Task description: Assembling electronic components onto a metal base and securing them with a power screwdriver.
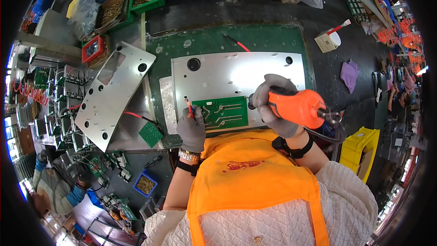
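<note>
A silver metal panel (218, 73) with round black feet and small holes lies flat before me. On its near part rests a green circuit board (227, 113), solder traces facing up. My right hand (273, 105), in a grey glove, is closed around an orange electric screwdriver (298, 108), its tip end pointing left toward the board's right edge. By the board's left edge is my left hand (192, 130), also gloved, with its fingers closed on a thin red and blue piece (189, 105) whose kind I cannot make out.
A second silver panel (116, 91) lies slanted at the left, near a small green board (150, 134) with a red lead. A red-handled tool (237, 43) sits beyond my panel. At right are a white tub (327, 41), a purple cloth (349, 76) and a yellow crate (359, 150).
</note>
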Tool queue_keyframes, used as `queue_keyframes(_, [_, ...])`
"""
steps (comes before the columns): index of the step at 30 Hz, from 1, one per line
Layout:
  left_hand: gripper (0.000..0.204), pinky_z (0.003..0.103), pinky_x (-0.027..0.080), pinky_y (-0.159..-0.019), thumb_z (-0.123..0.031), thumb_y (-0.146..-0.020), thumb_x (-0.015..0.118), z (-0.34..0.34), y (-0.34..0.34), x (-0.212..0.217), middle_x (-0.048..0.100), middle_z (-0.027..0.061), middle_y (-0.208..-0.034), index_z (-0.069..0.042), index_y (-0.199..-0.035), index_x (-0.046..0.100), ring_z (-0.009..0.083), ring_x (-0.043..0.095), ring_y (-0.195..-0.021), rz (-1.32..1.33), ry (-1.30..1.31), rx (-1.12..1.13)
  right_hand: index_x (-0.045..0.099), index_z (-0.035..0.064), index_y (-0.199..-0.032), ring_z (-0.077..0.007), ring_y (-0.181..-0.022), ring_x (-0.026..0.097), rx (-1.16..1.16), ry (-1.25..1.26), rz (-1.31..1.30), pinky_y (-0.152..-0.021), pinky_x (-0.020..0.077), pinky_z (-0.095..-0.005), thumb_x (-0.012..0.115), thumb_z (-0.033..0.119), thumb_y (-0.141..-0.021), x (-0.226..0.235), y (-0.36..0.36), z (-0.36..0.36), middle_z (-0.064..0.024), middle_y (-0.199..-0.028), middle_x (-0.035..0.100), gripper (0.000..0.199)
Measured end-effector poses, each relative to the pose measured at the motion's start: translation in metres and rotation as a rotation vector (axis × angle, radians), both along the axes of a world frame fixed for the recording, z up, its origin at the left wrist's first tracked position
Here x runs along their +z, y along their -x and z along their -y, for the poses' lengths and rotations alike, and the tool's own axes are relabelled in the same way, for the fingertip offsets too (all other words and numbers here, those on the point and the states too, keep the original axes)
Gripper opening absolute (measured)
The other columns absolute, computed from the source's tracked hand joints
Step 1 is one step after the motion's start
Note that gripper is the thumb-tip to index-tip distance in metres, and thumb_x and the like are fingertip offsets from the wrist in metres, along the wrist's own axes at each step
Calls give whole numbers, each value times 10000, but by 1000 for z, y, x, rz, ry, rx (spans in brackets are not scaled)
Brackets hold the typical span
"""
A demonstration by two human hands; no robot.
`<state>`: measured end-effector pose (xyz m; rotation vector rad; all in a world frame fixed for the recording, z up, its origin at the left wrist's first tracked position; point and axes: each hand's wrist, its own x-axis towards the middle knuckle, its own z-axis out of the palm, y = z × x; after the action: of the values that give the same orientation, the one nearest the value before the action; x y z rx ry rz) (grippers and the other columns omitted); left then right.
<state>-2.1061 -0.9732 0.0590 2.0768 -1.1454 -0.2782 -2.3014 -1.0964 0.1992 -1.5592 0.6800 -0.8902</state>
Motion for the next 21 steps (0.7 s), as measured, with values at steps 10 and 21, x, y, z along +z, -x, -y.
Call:
queue_keyframes(10, [275, 240, 456, -640, -133, -959, 534, -50, -5, 63, 579, 42, -889, 4, -1190, 475, 106, 543, -724, -990, 69, -30, 479, 27, -1188, -167, -698, 571, 271, -19, 472, -669, 501, -309, 592, -69, -783, 18, -5, 3, -23, -769, 556, 431])
queue_keyframes(21, [278, 193, 412, -537, -261, -1005, 513, -15, 10, 63, 633, 51, -836, -24, -1145, 552, 70, 544, -631, -1563, -117, -184, 510, 106, -1219, -134, -575, 546, 176, -98, 687, -546, 444, -304, 697, 98, -788, 17, -9, -5, 19, -713, 571, 469])
